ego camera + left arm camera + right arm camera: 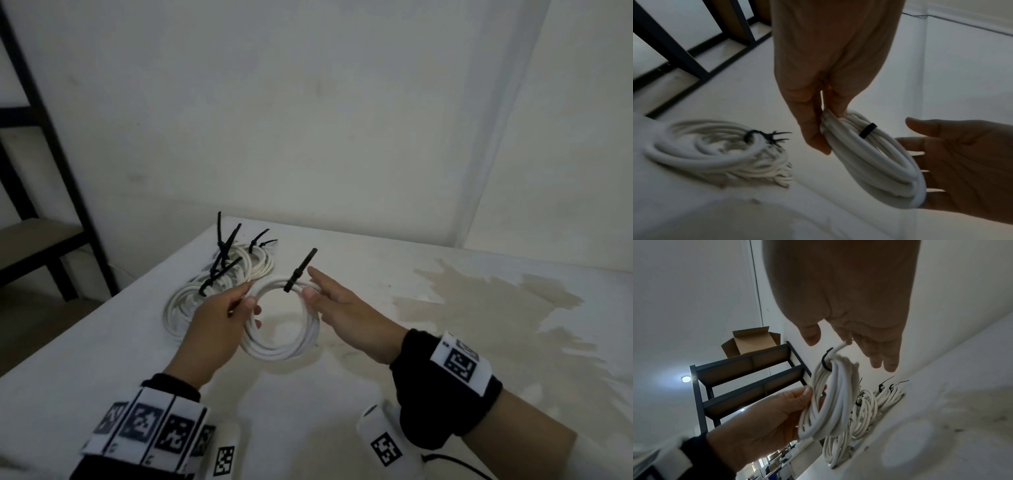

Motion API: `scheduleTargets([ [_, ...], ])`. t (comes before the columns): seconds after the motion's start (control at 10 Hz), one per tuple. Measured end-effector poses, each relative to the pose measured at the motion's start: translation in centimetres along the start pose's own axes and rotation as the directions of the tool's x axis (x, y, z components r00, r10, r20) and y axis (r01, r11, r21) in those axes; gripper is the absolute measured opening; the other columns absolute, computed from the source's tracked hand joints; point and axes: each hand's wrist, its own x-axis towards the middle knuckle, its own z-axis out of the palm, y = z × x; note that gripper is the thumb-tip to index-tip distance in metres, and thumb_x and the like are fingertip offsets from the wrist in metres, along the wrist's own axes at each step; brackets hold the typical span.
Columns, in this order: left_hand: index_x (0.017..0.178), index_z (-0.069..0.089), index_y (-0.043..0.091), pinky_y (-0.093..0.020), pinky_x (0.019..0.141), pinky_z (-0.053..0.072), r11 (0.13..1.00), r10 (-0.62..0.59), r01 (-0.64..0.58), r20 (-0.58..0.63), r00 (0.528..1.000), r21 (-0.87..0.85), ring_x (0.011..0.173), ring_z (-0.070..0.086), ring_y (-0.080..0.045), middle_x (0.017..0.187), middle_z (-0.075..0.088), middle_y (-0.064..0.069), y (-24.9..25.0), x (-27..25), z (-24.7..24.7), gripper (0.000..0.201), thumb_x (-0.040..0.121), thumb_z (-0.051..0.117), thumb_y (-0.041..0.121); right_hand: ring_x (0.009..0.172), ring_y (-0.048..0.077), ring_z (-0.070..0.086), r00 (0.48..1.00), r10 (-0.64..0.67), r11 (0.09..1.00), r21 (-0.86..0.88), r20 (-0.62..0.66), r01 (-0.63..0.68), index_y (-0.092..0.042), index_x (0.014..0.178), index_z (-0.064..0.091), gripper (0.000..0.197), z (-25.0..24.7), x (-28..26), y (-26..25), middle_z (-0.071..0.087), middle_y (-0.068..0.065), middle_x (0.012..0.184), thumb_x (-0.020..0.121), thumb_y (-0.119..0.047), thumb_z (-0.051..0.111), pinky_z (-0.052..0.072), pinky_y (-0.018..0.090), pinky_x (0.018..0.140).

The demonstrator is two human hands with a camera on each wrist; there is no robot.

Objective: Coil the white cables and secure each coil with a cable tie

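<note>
A white cable coil hangs just above the white table. My left hand pinches its left side between thumb and fingers. A black cable tie wraps the top of the coil, its tail sticking up. My right hand is beside the tie with straight fingers, gripping nothing. In the left wrist view the left fingers clasp the coil, and the tie shows as a band. In the right wrist view the coil hangs below the spread right fingers.
Several tied white coils with black tie tails are piled at the table's far left corner. A black metal shelf stands left of the table, with an open cardboard box on top. A brownish stain marks the table's right side.
</note>
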Motion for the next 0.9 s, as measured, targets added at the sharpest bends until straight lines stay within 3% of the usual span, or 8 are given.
scheduleTargets([
  [0.1, 0.093, 0.065, 0.018, -0.042, 0.077, 0.052, 0.993, -0.031, 0.036, -0.048, 0.998, 0.109, 0.07, 0.064, -0.011, 0.079, 0.067, -0.006, -1.7, 0.0, -3.7, 0.021, 0.095, 0.045, 0.009, 0.138, 0.009, 0.028, 0.998, 0.058, 0.998, -0.024, -0.011, -0.058, -0.031, 0.146, 0.019, 0.057, 0.9, 0.8, -0.3, 0.022, -0.007, 0.153, 0.095, -0.044, 0.04, 0.023, 0.031, 0.114],
  [0.2, 0.097, 0.065, 0.013, -0.036, 0.069, 0.053, 0.988, -0.089, 0.098, -0.076, 0.993, 0.123, 0.071, 0.063, -0.024, 0.079, 0.066, -0.008, -3.3, 0.2, -7.2, 0.021, 0.095, 0.045, 0.01, 0.136, 0.011, 0.031, 0.996, 0.067, 0.997, -0.033, -0.061, -0.069, -0.03, 0.144, 0.024, 0.057, 0.8, 1.3, -0.5, 0.026, -0.006, 0.152, 0.093, -0.047, 0.042, 0.027, 0.031, 0.112],
  [0.3, 0.092, 0.064, 0.013, -0.03, 0.064, 0.049, 0.976, -0.161, 0.171, -0.079, 0.984, 0.138, 0.07, 0.061, -0.027, 0.08, 0.064, -0.011, -4.5, 0.7, -9.4, 0.021, 0.096, 0.043, 0.01, 0.133, 0.013, 0.036, 0.99, 0.08, 0.994, -0.07, -0.118, -0.088, -0.03, 0.141, 0.029, 0.056, 0.5, 1.6, -0.4, 0.032, -0.006, 0.148, 0.091, -0.05, 0.042, 0.029, 0.036, 0.112],
  [0.4, 0.097, 0.062, 0.008, -0.045, 0.074, 0.054, 0.963, -0.193, 0.207, -0.094, 0.977, 0.173, 0.077, 0.061, -0.033, 0.086, 0.063, -0.02, -6.0, 1.9, -10.5, 0.019, 0.096, 0.043, 0.009, 0.129, 0.013, 0.039, 0.985, 0.088, 0.99, -0.093, -0.151, -0.102, -0.029, 0.138, 0.033, 0.055, 0.5, 1.9, -0.3, 0.038, -0.006, 0.144, 0.09, -0.052, 0.043, 0.031, 0.039, 0.111],
  [0.5, 0.106, 0.062, 0.002, -0.056, 0.084, 0.05, 0.937, -0.233, 0.254, -0.11, 0.966, 0.241, 0.095, 0.061, -0.042, 0.102, 0.064, -0.026, -7.3, 3.2, -10.8, 0.022, 0.095, 0.045, 0.01, 0.127, 0.013, 0.042, 0.982, 0.095, 0.986, -0.117, -0.165, -0.115, -0.029, 0.137, 0.034, 0.054, 0.4, 2.1, -0.2, 0.04, -0.005, 0.141, 0.09, -0.052, 0.043, 0.033, 0.039, 0.11],
  [0.7, 0.129, 0.052, 0.002, -0.049, 0.097, 0.045, 0.837, -0.397, 0.417, -0.129, 0.909, 0.355, 0.116, 0.053, -0.039, 0.131, 0.054, -0.02, -9.0, 5.1, -11.1, 0.038, 0.093, 0.051, 0.015, 0.125, 0.01, 0.04, 0.972, 0.129, 0.97, -0.18, -0.195, -0.165, -0.025, 0.138, 0.034, 0.054, -0.7, 2.3, 0.1, 0.037, -0.006, 0.142, 0.091, -0.048, 0.045, 0.033, 0.027, 0.097],
  [0.8, 0.137, 0.044, 0.008, -0.043, 0.106, 0.037, 0.789, -0.403, 0.419, -0.137, 0.905, 0.449, 0.125, 0.046, -0.035, 0.14, 0.047, -0.016, -8.9, 5.4, -10.7, 0.047, 0.091, 0.051, 0.016, 0.135, 0.014, 0.031, 0.967, 0.157, 0.937, -0.28, -0.203, -0.211, -0.023, 0.14, 0.032, 0.058, -1.6, 2.5, 0.9, 0.03, -0.004, 0.149, 0.09, -0.049, 0.047, 0.028, 0.025, 0.1],
  [0.9, 0.131, 0.049, 0.006, -0.038, 0.104, 0.033, 0.776, -0.321, 0.365, -0.175, 0.931, 0.514, 0.126, 0.044, -0.034, 0.136, 0.049, -0.019, -7.7, 5.2, -9.9, 0.041, 0.092, 0.05, 0.019, 0.135, 0.017, 0.031, 0.958, 0.172, 0.9, -0.357, -0.231, -0.248, -0.022, 0.141, 0.03, 0.06, -2.5, 2.0, 1.5, 0.028, -0.002, 0.15, 0.091, -0.049, 0.047, 0.026, 0.027, 0.103],
])
